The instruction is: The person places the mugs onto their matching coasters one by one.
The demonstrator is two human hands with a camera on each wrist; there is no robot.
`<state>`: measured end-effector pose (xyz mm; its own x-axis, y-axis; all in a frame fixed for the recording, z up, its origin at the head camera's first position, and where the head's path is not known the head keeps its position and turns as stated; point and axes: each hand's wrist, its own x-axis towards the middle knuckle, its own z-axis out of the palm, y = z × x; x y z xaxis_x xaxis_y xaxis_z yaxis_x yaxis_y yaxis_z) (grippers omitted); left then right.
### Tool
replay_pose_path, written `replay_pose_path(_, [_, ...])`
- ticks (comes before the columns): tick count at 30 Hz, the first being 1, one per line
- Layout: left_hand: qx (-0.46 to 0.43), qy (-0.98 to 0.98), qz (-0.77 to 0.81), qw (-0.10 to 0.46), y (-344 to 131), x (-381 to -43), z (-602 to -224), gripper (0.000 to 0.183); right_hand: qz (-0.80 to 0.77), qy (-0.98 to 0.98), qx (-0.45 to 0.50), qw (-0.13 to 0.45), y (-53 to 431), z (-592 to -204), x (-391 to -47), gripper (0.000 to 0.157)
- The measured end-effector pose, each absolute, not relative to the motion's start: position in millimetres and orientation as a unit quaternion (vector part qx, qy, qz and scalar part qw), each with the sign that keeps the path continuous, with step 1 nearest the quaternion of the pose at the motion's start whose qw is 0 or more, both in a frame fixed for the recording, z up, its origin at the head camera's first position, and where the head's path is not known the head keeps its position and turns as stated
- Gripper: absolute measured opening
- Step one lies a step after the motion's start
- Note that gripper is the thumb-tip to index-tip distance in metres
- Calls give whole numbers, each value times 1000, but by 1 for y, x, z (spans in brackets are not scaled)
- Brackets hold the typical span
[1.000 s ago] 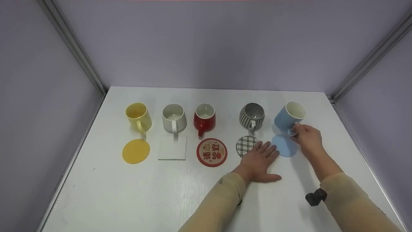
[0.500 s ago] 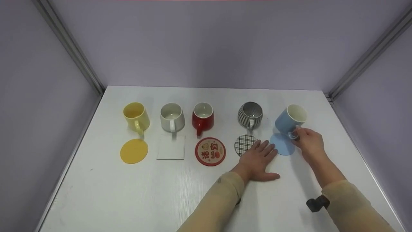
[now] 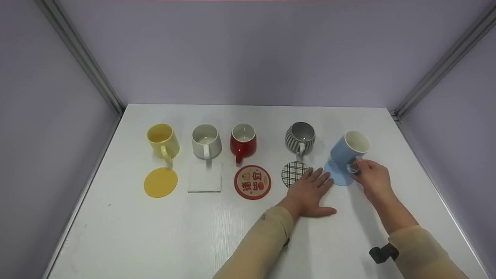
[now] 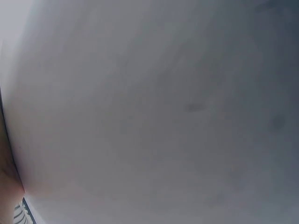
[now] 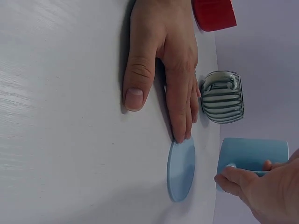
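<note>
My right hand [image 3: 374, 179] pinches the handle of a light blue mug [image 3: 342, 150] at the right of the head view. In the right wrist view this mug [image 5: 250, 151] is held up off the white table. From the head view it overlaps the back part of a round blue coaster [image 3: 341, 179]. My left hand [image 3: 311, 193] lies palm down with fingers spread, its fingertips right at that coaster's left edge. It partly covers a black-and-white checked coaster [image 3: 293, 173]. Behind that stands a grey striped mug [image 3: 299, 139]. The left wrist view shows mostly blurred table.
Further left stand a red mug [image 3: 244, 146], a white mug [image 3: 206, 145] and a yellow mug [image 3: 164, 143], handles facing me. Before them lie a red patterned coaster [image 3: 252, 183], a square white coaster [image 3: 204, 178] and a yellow coaster [image 3: 161, 183]. Walls [image 3: 248, 54] enclose the table.
My right hand has brought the blue mug toward me, from behind the blue coaster to overlapping it. My left hand stays where it was. The head view has shifted slightly.
</note>
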<state>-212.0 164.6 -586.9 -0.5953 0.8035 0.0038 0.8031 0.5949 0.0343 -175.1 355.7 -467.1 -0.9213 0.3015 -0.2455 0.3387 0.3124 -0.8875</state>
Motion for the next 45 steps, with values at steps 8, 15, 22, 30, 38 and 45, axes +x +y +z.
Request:
replay_pose_path(8, [451,892,21,10,165,-213,-587,102,-541,815,206,27,355,-469,-167,64])
replay_pose_path(15, [452,892,19,11,166,-214,-589,102,-543,813,210,32,356,-473,-162,64])
replay_pose_path(22, [448,894,17,7,164,-212,-589,102,-538,817,208,25,356,-479,-158,61])
replay_pose_path(30, [449,893,23,5,164,-212,-586,101,-527,822,214,39,358,-481,-153,65])
replay_pose_path(38, [448,894,16,4,166,-213,-587,102,-525,820,220,50,358,-483,-151,65])
replay_pose_path(45, [448,894,13,5,165,-213,-588,102,-520,824,219,52,358,-484,-150,65])
